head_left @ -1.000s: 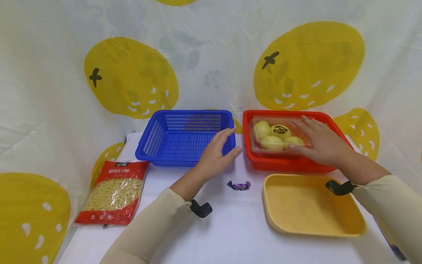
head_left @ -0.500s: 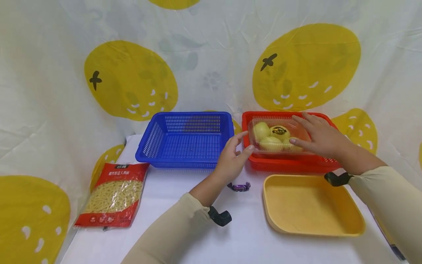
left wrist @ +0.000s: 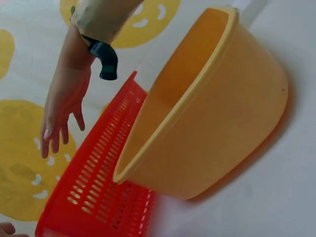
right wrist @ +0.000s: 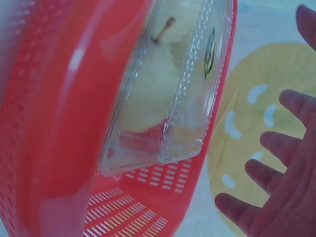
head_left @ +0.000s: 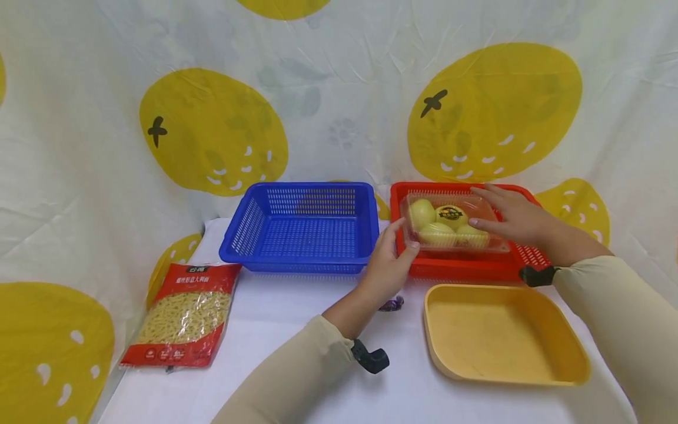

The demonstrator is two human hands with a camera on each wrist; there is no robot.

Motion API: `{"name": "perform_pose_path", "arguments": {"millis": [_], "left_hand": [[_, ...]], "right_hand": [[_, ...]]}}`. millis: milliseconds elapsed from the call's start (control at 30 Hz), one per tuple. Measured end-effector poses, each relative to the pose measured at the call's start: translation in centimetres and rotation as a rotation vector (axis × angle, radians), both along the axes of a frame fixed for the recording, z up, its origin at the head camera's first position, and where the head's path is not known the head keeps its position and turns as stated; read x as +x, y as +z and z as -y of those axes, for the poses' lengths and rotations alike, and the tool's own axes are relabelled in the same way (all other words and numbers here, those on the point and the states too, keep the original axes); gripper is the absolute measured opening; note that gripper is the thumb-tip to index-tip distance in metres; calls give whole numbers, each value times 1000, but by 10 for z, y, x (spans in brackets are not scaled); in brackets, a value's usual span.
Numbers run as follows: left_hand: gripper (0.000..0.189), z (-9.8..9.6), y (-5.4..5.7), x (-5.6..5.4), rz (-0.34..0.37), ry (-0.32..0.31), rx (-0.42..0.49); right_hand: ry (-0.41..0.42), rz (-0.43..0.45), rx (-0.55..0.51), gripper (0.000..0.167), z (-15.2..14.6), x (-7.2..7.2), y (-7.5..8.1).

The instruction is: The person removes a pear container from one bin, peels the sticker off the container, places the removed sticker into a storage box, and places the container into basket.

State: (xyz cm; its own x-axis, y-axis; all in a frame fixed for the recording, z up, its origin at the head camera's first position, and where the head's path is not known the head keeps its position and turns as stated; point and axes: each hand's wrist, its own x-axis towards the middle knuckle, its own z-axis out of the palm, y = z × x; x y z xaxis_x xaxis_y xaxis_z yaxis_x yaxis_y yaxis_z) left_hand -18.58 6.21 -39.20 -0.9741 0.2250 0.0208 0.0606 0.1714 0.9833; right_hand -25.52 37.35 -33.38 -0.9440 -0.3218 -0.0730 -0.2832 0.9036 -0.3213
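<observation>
The fruit box (head_left: 449,216) sits inside the red basket (head_left: 455,268), not yet held, with left-hand grip (head_left: 388,263) and right-hand grip (head_left: 518,218) spread.

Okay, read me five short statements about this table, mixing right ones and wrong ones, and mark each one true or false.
1. The fruit box is in the red basket. True.
2. The pasta bag is inside the blue basket. False: the pasta bag lies on the table, outside the blue basket.
3. The yellow tub is nearer the person than the red basket. True.
4. The right hand is clenched into a fist. False: the right hand has its fingers spread.
5. In the head view, the left arm partly hides the purple candy. True.
</observation>
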Motion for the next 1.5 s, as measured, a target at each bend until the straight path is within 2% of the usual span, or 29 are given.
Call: {"name": "perform_pose_path", "arguments": {"millis": [233, 367, 567, 800, 1033, 1167, 1300, 1433, 1500], "left_hand": [[62, -13, -16, -3, 1, 74, -62], [67, -20, -27, -8, 31, 97, -97], [72, -25, -41, -12, 70, 93, -129], [74, -27, -58, -15, 51, 50, -139], [60, -27, -61, -14, 59, 15, -107], [59, -27, -61, -15, 54, 8, -103], [60, -28, -61, -16, 39, -2, -87], [60, -29, -60, -17, 40, -4, -78], [60, -30, -60, -16, 47, -7, -76]], "right_hand": [[14, 26, -76, 84, -5, -14, -1], [-29, 71, -122, 81, -11, -20, 2], [-109, 186, -188, 85, -24, -28, -3], [-185, 315, -253, 94, -40, -32, -11], [-209, 388, -239, 99, -47, -40, -24], [-190, 394, -219, 97, -50, -46, -32], [-177, 382, -189, 96, -52, -51, -31], [-209, 457, -191, 104, -56, -56, -34], [-209, 467, -187, 106, -59, -58, -39]]}}
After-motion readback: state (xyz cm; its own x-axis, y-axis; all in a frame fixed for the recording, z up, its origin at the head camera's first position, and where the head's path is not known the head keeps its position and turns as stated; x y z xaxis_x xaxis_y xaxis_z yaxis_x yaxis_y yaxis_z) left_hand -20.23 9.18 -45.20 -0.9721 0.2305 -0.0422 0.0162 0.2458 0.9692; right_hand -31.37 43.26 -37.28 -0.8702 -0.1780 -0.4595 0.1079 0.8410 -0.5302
